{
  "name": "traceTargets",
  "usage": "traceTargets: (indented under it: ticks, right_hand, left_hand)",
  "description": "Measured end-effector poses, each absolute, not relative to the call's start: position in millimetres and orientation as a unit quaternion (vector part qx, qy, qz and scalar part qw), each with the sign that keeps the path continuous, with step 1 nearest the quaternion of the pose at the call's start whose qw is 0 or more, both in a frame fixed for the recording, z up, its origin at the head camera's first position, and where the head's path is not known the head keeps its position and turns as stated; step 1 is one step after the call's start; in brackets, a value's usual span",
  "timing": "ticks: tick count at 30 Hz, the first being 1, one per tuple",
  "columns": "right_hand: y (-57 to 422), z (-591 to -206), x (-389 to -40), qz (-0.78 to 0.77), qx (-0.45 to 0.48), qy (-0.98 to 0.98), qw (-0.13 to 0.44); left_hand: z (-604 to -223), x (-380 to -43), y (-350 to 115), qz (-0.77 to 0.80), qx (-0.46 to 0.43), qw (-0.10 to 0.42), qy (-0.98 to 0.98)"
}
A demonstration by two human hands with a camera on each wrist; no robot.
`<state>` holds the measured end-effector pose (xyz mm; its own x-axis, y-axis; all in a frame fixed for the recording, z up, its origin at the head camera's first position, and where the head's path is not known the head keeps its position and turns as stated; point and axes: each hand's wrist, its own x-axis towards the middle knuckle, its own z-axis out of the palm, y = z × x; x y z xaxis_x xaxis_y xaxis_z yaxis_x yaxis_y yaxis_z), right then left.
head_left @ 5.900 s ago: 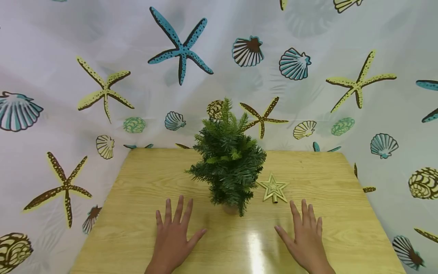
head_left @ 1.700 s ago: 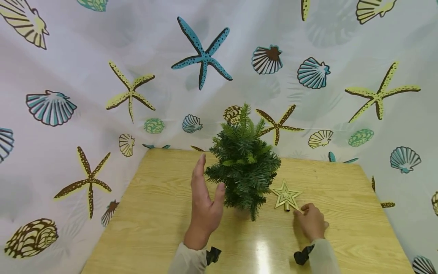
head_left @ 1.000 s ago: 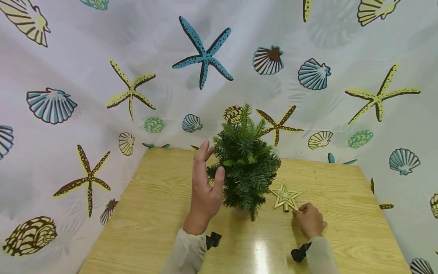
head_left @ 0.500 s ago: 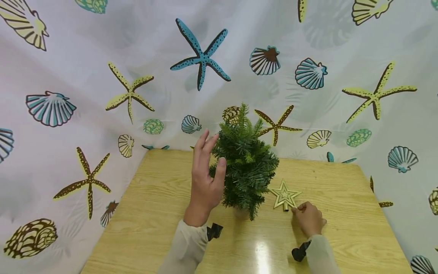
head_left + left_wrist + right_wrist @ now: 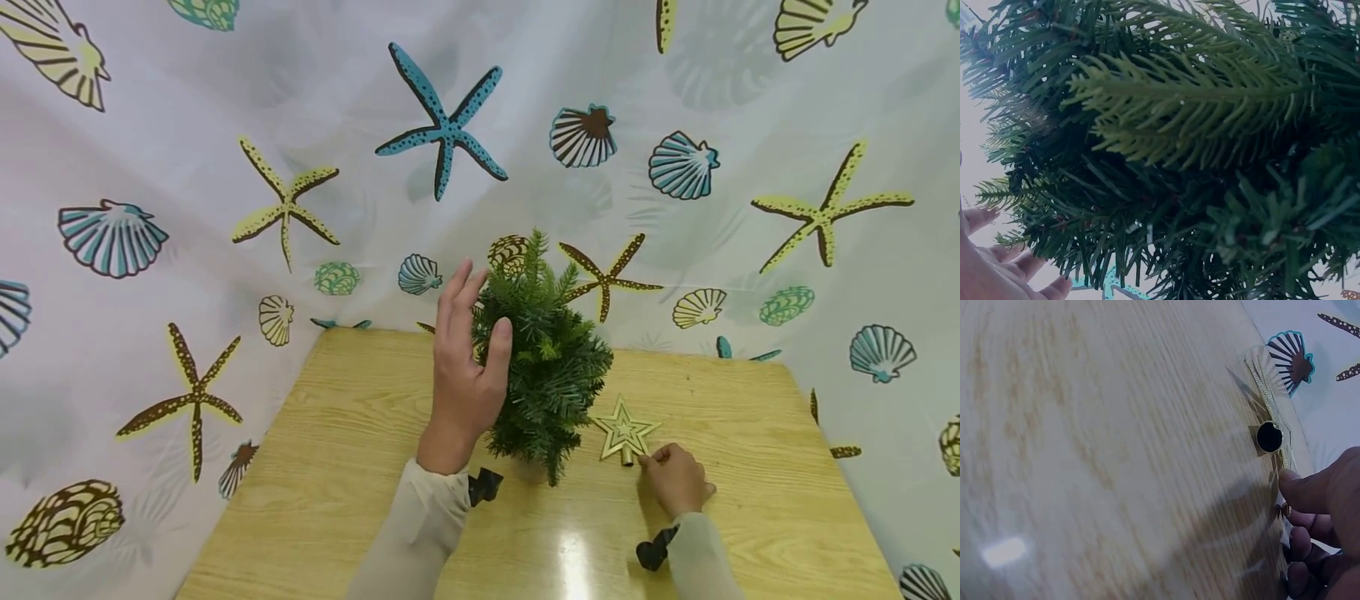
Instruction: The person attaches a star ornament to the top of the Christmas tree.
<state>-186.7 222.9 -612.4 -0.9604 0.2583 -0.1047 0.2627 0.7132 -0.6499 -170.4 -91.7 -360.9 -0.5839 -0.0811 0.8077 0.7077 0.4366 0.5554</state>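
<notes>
A small artificial Christmas tree [image 5: 543, 367] stands upright on the table, its base mostly hidden by the lower branches. My left hand [image 5: 468, 375] is raised along its left side, fingers pointing up and thumb apart. In the left wrist view green branches fill most of the picture, and the fingers of the left hand [image 5: 997, 262] show at the lower left edge of the foliage. To the right of the tree lies a gold star tree topper [image 5: 624, 429] with a hollow socket [image 5: 1269, 437]. My right hand [image 5: 675, 479] pinches its lower right point between thumb and finger.
The wood-grain table [image 5: 330, 467] carries a bright light reflection near its front. Behind and beside it hangs a white curtain [image 5: 360, 100] printed with starfish and shells. A black wrist mount [image 5: 486, 485] sits at each sleeve cuff.
Both hands lay flat on the table at first. The right hand has since taken hold of the star's point. My left hand has risen beside the tree and edged right.
</notes>
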Motion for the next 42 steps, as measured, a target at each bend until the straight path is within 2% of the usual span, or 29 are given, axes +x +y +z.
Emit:
traceTargets:
  ticks: [14, 31, 42]
  right_hand:
    - [226.4, -604.8, -189.4, -0.359, 0.132, 0.923, 0.049]
    - [231.0, -601.8, -189.9, -0.35, 0.09, 0.929, 0.079]
    - [233.4, -597.7, -183.7, -0.444, 0.097, 0.888, 0.07]
  left_hand:
    - [-345.7, -175.7, -84.3, -0.471, -0.232, 0.416, -0.742]
    - [-338.6, -181.1, -80.5, -0.438, -0.202, 0.403, -0.778]
    - [-333.9, -182.0, -76.8, -0.414, -0.167, 0.389, -0.805]
